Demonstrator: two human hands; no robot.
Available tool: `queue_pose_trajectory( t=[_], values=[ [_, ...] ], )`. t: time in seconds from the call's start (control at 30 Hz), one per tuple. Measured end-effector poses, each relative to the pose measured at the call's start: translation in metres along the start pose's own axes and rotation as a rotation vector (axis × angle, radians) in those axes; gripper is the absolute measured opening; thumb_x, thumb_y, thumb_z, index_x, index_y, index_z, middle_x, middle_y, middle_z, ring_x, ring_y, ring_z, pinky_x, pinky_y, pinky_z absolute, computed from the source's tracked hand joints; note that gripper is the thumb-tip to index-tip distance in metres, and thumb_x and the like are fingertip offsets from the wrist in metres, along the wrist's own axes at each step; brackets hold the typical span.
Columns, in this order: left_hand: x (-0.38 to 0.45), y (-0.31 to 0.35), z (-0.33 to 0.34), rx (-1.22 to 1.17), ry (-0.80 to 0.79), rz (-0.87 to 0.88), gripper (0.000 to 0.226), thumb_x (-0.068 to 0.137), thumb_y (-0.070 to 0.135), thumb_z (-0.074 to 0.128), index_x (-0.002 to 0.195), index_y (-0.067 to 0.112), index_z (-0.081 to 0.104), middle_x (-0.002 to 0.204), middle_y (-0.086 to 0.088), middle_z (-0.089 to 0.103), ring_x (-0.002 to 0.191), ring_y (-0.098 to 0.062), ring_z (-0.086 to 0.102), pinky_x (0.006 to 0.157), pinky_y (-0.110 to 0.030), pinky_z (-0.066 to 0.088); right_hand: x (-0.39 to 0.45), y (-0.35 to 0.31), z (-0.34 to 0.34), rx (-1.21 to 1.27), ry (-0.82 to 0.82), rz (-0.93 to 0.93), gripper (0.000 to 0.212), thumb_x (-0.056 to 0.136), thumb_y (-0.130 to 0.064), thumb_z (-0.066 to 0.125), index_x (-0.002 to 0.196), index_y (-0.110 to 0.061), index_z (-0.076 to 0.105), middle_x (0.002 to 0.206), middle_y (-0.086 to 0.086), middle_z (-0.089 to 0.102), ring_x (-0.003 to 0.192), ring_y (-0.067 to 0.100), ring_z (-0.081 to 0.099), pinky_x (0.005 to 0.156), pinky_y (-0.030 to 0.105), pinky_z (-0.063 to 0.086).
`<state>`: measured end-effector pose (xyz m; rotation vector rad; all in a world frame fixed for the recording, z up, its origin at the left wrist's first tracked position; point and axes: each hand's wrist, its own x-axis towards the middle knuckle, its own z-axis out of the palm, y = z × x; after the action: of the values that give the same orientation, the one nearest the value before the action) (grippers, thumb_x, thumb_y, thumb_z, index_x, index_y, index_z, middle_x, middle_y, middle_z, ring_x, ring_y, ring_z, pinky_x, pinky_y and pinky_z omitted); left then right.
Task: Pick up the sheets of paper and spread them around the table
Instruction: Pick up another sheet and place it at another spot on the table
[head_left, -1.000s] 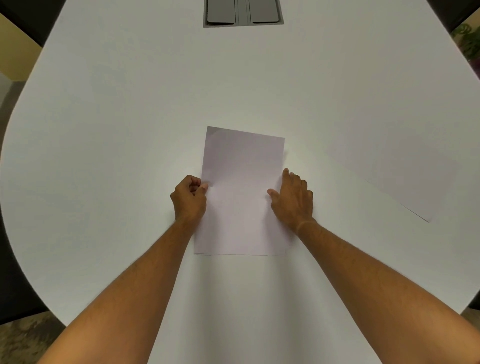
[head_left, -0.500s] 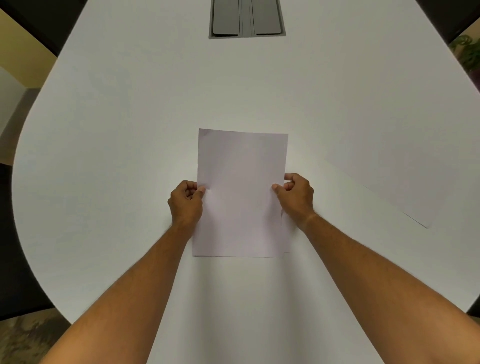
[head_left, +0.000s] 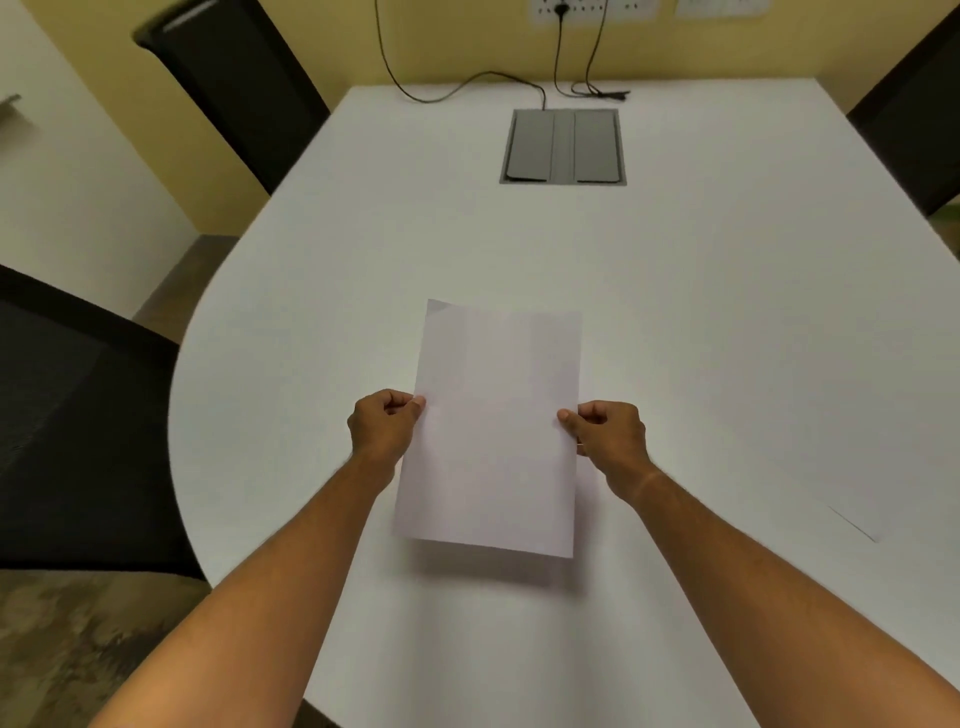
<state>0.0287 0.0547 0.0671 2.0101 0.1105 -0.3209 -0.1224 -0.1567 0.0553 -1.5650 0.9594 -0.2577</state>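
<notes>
1. Paper sheet is held above the white tabletop, lifted clear, with a shadow cast below its near edge.
2. Its left edge is pinched by the left hand, closed on it.
3. Its right edge is pinched by the right hand, likewise closed.
4. A folded far-left corner is seen on the sheet.
5. A second sheet lies flat to the right, barely distinguishable.
6. A grey cable hatch is set at the far side.
</notes>
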Motion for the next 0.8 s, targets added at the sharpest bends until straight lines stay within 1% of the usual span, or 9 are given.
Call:
queue_pose_trajectory(
  t=[0.07, 0.17, 0.23, 0.33, 0.5, 0.63, 0.8],
  values=[
    [-0.004, 0.007, -0.017, 0.000, 0.007, 0.008, 0.012, 0.088, 0.018, 0.072, 0.089, 0.006, 0.071, 0.088, -0.003, 0.069, 0.078, -0.016, 0.061, 0.076, -0.028, 0.052, -0.008, -0.008, 0.003, 0.013, -0.031, -0.025, 0.015, 0.086, -0.018, 0.074, 0.085, -0.003, 0.072, 0.085, 0.009, 0.070, 0.077, 0.021, 0.066, 0.064, 0.025, 0.057],
    [-0.012, 0.016, -0.042, 0.007, 0.024, 0.021, 0.011, 0.087, 0.017, 0.073, 0.085, 0.006, 0.071, 0.089, -0.004, 0.070, 0.080, -0.018, 0.062, 0.082, -0.032, 0.056, -0.018, -0.019, 0.010, 0.037, -0.062, -0.039, 0.019, 0.086, -0.018, 0.074, 0.092, 0.000, 0.071, 0.091, 0.012, 0.071, 0.082, 0.024, 0.069, 0.068, 0.027, 0.059],
    [-0.016, 0.022, -0.057, 0.010, 0.041, 0.031, 0.011, 0.086, 0.017, 0.075, 0.082, 0.007, 0.071, 0.088, -0.004, 0.070, 0.077, -0.017, 0.062, 0.082, -0.032, 0.056, -0.025, -0.027, 0.015, 0.056, -0.082, -0.052, 0.019, 0.085, -0.017, 0.075, 0.091, 0.000, 0.071, 0.091, 0.013, 0.071, 0.084, 0.027, 0.070, 0.072, 0.030, 0.061],
    [-0.017, 0.030, -0.078, 0.017, 0.061, 0.039, 0.014, 0.084, 0.017, 0.076, 0.080, 0.005, 0.071, 0.083, -0.003, 0.069, 0.069, -0.013, 0.059, 0.079, -0.029, 0.055, -0.034, -0.037, 0.024, 0.083, -0.102, -0.065, 0.017, 0.084, -0.016, 0.076, 0.090, -0.001, 0.071, 0.091, 0.013, 0.071, 0.085, 0.027, 0.070, 0.074, 0.032, 0.061],
    [-0.005, 0.037, -0.106, 0.066, 0.071, 0.063, 0.018, 0.083, 0.018, 0.077, 0.080, 0.001, 0.071, 0.081, -0.004, 0.069, 0.070, -0.015, 0.059, 0.076, -0.030, 0.054, -0.039, -0.051, 0.046, 0.133, -0.158, -0.058, 0.016, 0.085, -0.015, 0.075, 0.091, 0.000, 0.072, 0.095, 0.015, 0.072, 0.087, 0.028, 0.071, 0.075, 0.034, 0.061],
    [0.019, 0.035, -0.125, 0.094, 0.060, 0.067, 0.022, 0.083, 0.020, 0.077, 0.079, -0.001, 0.070, 0.077, -0.005, 0.066, 0.070, -0.017, 0.059, 0.073, -0.029, 0.052, -0.041, -0.058, 0.073, 0.159, -0.157, -0.043, 0.015, 0.085, -0.014, 0.075, 0.087, 0.000, 0.072, 0.092, 0.015, 0.073, 0.084, 0.027, 0.072, 0.070, 0.030, 0.060],
    [0.072, 0.024, -0.148, 0.140, -0.005, 0.067, 0.025, 0.084, 0.020, 0.076, 0.077, -0.003, 0.068, 0.074, -0.007, 0.063, 0.069, -0.019, 0.058, 0.071, -0.029, 0.051, -0.036, -0.056, 0.123, 0.202, -0.166, 0.017, 0.017, 0.084, -0.014, 0.076, 0.085, 0.002, 0.072, 0.089, 0.017, 0.074, 0.080, 0.024, 0.072, 0.064, 0.026, 0.058]
  ],
)
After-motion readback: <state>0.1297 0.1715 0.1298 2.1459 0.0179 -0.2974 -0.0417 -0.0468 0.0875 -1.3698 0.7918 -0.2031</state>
